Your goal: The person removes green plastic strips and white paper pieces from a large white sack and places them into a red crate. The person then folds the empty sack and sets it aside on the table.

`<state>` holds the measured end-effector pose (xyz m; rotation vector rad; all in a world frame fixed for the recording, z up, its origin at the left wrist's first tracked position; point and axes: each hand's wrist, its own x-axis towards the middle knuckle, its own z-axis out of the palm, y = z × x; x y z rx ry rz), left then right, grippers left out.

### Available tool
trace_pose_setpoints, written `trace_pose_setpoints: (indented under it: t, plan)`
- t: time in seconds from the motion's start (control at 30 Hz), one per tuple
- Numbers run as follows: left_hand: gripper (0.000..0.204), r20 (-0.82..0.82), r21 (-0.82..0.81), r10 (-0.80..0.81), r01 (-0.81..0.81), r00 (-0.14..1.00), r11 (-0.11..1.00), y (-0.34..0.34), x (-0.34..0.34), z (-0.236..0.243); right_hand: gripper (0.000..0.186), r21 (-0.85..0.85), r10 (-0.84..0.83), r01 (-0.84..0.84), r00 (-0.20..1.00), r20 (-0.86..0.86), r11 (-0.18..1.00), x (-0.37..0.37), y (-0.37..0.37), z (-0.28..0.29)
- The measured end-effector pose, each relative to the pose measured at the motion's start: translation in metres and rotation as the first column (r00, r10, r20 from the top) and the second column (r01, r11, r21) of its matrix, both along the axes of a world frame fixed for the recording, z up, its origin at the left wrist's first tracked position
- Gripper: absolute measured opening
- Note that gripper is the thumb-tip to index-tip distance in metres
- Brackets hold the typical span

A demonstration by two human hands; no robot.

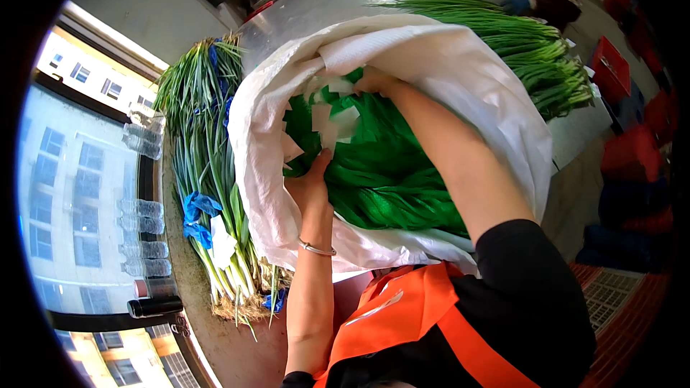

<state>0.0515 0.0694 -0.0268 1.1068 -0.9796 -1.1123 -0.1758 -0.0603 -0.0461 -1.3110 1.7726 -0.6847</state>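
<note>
Sack (pixel 445 65), white, mouth open: both hands inside among green bundles (pixel 388 172). Left hand (pixel 310 185) open, fingers spread; right hand (pixel 370 80) grip hidden. Next likely calls for grasping one bundle.

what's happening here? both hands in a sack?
Yes. A person has both bare hands inside a big white sack that lies open on a metal table. The left hand and the right hand are in among green bundles with white paper tags. Bunches of green onions lie beside the sack on both sides. A second person's blue-gloved hand is at the far edge.
</note>
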Motion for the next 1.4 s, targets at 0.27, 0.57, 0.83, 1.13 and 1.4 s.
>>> trace_pose_setpoints:
  t: [0.27, 0.57, 0.83, 1.13, 1.4]
  plan:
    - [0.031, 0.036, 0.12, -0.009, 0.005, 0.999, 0.993, 0.007, -0.018, 0.022, 0.052, -0.182, 0.06, -0.081, 0.992, -0.115, 0.98, -0.011, -0.092, -0.168]
    - [0.036, 0.035, 0.151, -0.017, 0.011, 0.999, 0.988, 0.003, -0.015, 0.019, 0.054, -0.077, 0.115, -0.135, 0.97, -0.215, 0.988, -0.014, -0.083, -0.156]
    - [0.036, -0.007, 0.152, 0.003, -0.001, 1.0, 0.988, 0.003, -0.016, 0.015, 0.056, -0.117, 0.131, -0.169, 0.951, -0.282, 0.979, 0.005, -0.079, -0.15]
    - [0.031, -0.062, 0.06, 0.0, 0.004, 0.998, 0.998, -0.007, -0.009, 0.017, 0.061, -0.325, 0.185, -0.239, 0.964, -0.189, 0.915, 0.035, 0.009, -0.076]
    - [0.032, -0.161, 0.11, -0.03, 0.048, 0.987, 0.993, -0.039, 0.001, 0.003, 0.072, -0.04, 0.223, -0.272, 0.858, -0.463, 0.961, 0.016, 0.15, 0.04]
